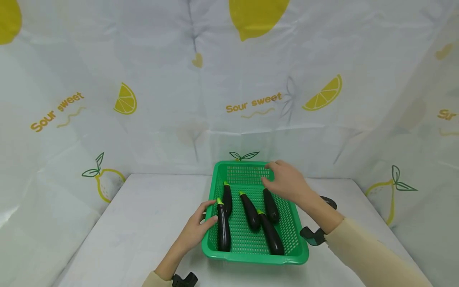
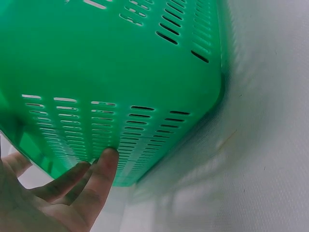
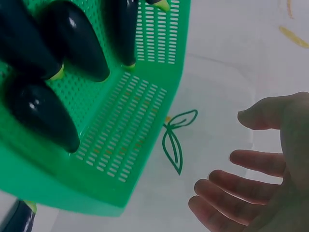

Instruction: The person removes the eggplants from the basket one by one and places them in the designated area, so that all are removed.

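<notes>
A green plastic basket (image 1: 256,258) with slotted walls holds several dark purple eggplants (image 1: 224,229) with light green stem ends. My left hand (image 1: 195,225) grips the basket's left side: in the left wrist view its fingers (image 2: 99,186) lie against the outer wall, with the thumb over by the rim. Above the basket's back right corner, my right hand (image 1: 287,181) hovers with fingers spread and nothing in them. The right wrist view shows that hand (image 3: 260,179) apart from the basket. Another eggplant (image 1: 328,202) lies outside on the right, partly hidden by my right forearm.
The basket stands on a white-covered table (image 1: 157,207). Behind it and at both sides hangs a white sheet (image 1: 161,131) printed with lemons and lettering. A dark strap (image 1: 313,236) with a camera mount sits on the right wrist, a similar one (image 1: 184,280) on the left.
</notes>
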`<state>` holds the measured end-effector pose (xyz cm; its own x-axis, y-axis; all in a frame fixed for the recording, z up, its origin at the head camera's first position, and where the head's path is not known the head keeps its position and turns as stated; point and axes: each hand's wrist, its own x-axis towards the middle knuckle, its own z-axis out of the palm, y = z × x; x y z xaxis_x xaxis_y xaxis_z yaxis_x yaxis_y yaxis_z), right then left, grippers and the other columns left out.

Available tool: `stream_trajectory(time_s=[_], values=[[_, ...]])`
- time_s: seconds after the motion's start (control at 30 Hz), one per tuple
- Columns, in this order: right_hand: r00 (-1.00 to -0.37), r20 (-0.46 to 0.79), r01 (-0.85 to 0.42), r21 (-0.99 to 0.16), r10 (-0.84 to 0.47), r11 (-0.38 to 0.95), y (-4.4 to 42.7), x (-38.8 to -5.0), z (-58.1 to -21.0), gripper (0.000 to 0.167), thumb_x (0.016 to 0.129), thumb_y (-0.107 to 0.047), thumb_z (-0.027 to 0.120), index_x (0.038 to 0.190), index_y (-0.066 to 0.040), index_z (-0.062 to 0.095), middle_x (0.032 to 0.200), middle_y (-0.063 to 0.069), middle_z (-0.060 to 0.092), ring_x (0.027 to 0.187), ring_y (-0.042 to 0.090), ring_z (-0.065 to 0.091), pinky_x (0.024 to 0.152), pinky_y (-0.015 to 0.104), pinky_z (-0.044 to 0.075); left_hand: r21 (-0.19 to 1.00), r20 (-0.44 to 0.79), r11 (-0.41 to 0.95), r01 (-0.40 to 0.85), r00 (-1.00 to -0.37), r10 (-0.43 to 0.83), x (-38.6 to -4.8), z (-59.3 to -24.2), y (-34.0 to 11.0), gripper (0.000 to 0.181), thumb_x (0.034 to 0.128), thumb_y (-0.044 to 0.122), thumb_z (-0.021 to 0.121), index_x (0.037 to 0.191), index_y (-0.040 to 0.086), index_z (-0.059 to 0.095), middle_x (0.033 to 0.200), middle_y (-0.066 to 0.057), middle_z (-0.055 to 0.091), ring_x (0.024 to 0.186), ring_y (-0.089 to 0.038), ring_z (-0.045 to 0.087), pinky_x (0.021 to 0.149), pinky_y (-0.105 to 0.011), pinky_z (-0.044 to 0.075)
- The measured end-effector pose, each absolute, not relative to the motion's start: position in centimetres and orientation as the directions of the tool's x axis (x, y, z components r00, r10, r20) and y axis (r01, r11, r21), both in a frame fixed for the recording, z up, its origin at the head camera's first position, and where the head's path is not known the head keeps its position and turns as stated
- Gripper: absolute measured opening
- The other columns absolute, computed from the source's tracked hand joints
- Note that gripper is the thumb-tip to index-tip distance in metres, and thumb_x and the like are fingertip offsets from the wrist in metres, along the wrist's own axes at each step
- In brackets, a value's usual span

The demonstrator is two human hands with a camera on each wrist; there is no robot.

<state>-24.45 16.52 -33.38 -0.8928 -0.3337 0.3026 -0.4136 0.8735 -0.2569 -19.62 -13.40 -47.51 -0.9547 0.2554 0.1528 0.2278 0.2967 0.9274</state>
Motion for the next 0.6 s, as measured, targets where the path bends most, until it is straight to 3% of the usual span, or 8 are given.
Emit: stream_trajectory(time_s=[0.6], values=[[-0.932, 0.128, -0.362, -0.260, -0.340, 0.895, 12.0, -26.6, -36.8, 0.047, 0.098, -0.032, 0.064, 0.134, -0.002, 0.061, 0.131, 0.021, 0.060, 0.104, 0.035, 0.065, 0.074, 0.050, 0.057, 0.922, 0.158, 0.312, 0.229, -0.958, 0.238, -19.6, -47.6, -13.2, 0.049, 0.1038, 0.025, 0.061, 0.150, 0.020, 0.047, 0.142, -0.018, 0.054, 0.125, -0.039, 0.055, 0.084, -0.049, 0.058]])
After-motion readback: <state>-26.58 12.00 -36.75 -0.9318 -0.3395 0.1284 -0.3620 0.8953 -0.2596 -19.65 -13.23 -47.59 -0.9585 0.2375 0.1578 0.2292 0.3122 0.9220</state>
